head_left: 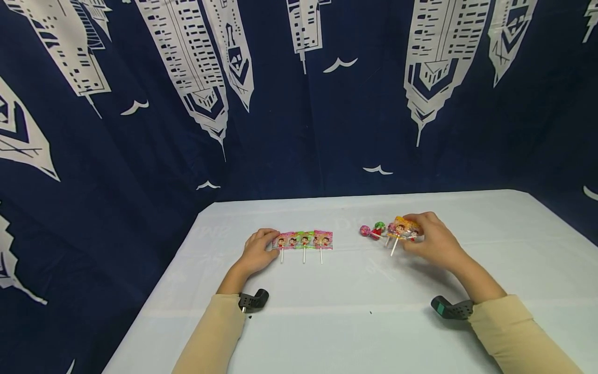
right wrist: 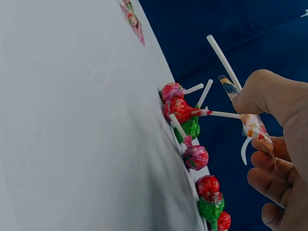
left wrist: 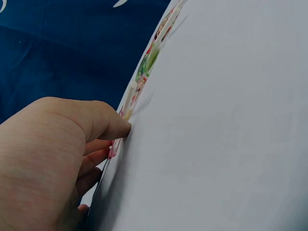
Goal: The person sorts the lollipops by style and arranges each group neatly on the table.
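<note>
Flat lollipops in pink and green wrappers (head_left: 304,239) lie side by side in a row, white sticks toward me. At the row's left end my left hand (head_left: 258,252) pinches the pink-wrapped lollipop (head_left: 281,241) between thumb and fingers. In the left wrist view the thumb (left wrist: 115,126) lies against its wrapper. My right hand (head_left: 435,240) holds a flat lollipop in an orange wrapper (head_left: 401,226) off the table, stick pointing down toward me. The right wrist view has this lollipop's wrapper (right wrist: 254,126) between thumb and fingers, with round lollipops (right wrist: 179,109) close by.
Several round lollipops in red, pink and green wrappers (head_left: 376,230) lie loosely bunched left of my right hand. A white cloth covers the table (head_left: 317,322). Behind its far edge hangs a dark blue curtain (head_left: 299,145) printed with white buildings.
</note>
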Demonstrator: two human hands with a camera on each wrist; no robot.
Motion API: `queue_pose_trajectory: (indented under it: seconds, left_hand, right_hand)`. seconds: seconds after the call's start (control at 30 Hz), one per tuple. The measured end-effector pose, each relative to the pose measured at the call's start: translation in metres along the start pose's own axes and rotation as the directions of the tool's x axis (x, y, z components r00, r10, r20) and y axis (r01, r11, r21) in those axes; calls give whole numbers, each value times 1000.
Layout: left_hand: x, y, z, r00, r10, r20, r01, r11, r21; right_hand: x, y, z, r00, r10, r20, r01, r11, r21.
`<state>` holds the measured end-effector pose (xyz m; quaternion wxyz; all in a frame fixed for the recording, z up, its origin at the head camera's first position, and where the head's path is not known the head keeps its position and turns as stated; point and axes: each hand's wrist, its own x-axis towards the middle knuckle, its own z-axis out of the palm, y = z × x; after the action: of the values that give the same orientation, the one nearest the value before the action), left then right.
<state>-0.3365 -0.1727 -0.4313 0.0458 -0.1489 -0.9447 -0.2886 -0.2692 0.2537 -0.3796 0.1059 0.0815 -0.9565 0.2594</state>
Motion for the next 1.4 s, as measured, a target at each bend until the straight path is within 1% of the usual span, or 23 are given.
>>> queue_pose_trajectory:
  seconds: [0.2,0.43,0.63,0.73,0.87,1.03,1.23,1.4]
  left_hand:
    - [0,-1,0,1000,0,6,0,1000,8]
    - [-1,-3,0,1000,-5,3,5,1000,0]
    - [-1,-4,1,1000,-2,5,2,1000,-4]
    - [-1,-4,0,1000,0,0,0,1000,-9]
    - [0,-3,0,1000,3,-5,-3,1000,-13]
    - [-1,1,-1,1000,-2,3,2,1000,-18]
    - [1,0,-1,1000,0,7,0,1000,-11]
    - [1,1,-1,1000,2,8,-2,1000,-13]
  right_hand:
    - [0,-8,-2,1000,-5,-13,6,1000,19]
    - [-2,-21,-3,997,-60,-46,62,997,42]
    - [-2,-38,2,991,-122,-46,125,989,73]
    - [0,-48,6,988,-149,-34,152,982,109]
    - [6,-61,13,984,-176,-1,174,970,170]
    - [16,-72,27,976,-217,27,206,955,212]
    - [27,-76,48,963,-264,50,246,940,236]
    - [34,-77,61,960,-270,78,240,932,271]
